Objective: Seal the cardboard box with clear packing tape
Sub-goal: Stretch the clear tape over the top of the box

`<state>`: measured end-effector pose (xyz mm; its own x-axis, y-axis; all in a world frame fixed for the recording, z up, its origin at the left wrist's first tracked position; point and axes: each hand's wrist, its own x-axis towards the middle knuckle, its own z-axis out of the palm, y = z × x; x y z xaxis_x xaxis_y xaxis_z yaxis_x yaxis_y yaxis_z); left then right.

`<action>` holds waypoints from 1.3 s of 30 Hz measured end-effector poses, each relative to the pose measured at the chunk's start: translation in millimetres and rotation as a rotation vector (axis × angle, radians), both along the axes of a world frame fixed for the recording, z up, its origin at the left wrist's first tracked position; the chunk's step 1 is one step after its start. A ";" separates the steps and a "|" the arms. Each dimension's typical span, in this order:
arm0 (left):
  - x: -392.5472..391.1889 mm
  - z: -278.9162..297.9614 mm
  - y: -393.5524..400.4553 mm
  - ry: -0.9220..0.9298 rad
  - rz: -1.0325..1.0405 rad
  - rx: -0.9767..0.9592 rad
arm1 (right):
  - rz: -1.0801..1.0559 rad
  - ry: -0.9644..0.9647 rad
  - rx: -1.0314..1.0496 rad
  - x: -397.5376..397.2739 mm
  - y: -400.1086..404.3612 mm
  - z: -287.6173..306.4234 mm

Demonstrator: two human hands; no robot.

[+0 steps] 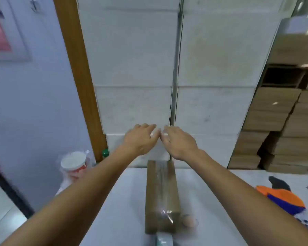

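A long brown cardboard box lies lengthwise on the white table. Clear tape runs shiny along its top, and a crumpled tape end sits at the near end. My left hand and my right hand are stretched out above and beyond the box's far end, palms down, fingertips almost meeting. A small, pale, glossy strip, apparently clear tape, is pinched between the fingertips of both hands. It is blurred.
A pinkish round object lies against the box's near right corner, and a pale green thing at its near end. An orange and blue cloth item lies on the right. Stacked cardboard boxes stand at the far right, and a white tub on the left.
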<state>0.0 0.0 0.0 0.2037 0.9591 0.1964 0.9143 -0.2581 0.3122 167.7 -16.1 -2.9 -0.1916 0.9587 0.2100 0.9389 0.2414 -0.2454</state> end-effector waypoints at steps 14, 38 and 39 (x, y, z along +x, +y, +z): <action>15.4 -115.2 -63.1 -0.123 -0.005 -0.032 | -0.046 0.112 -0.015 0.7 -56.7 -118.4; 16.9 -134.5 -69.5 -0.273 -0.064 -0.101 | -0.071 0.323 0.041 11.4 -83.8 -130.5; 17.5 -134.2 -70.3 -0.268 -0.066 -0.097 | -0.081 0.349 0.062 15.3 -88.1 -133.1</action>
